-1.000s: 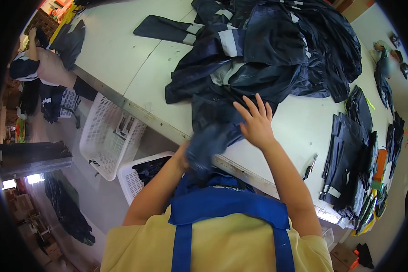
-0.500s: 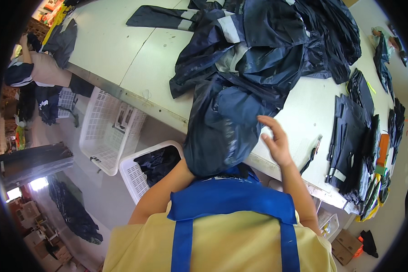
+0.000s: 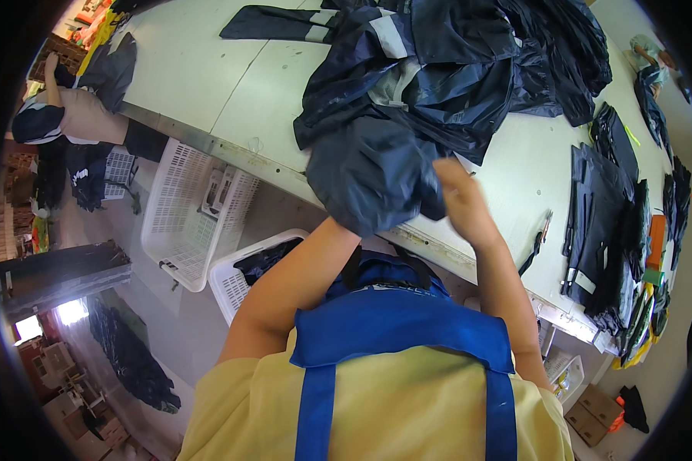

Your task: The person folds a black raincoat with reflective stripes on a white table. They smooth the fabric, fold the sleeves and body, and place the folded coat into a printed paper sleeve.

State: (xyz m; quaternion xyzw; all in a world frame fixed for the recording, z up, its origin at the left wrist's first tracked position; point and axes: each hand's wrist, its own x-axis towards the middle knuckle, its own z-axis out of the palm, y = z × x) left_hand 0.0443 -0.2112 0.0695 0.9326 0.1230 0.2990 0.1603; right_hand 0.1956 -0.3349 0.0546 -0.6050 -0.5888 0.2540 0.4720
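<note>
Handling a bunched navy garment [image 3: 370, 173] at twelve o'clock, over the near edge of a pale surface [image 3: 184, 84].
Cannot tell the fingers' spread on the cloth-hidden left hand or the blurred right hand [image 3: 465, 201], at the garment's three o'clock edge.

Shifted dark cloth [image 3: 369, 173] farther in over table edge [image 3: 217, 146], less overhang than half a second ago, bunched rounder. Advanced left forearm [image 3: 300, 269] nearer edge. Curled right hand [image 3: 463, 203], splayed earlier, now blurred just beyond edge.
</note>
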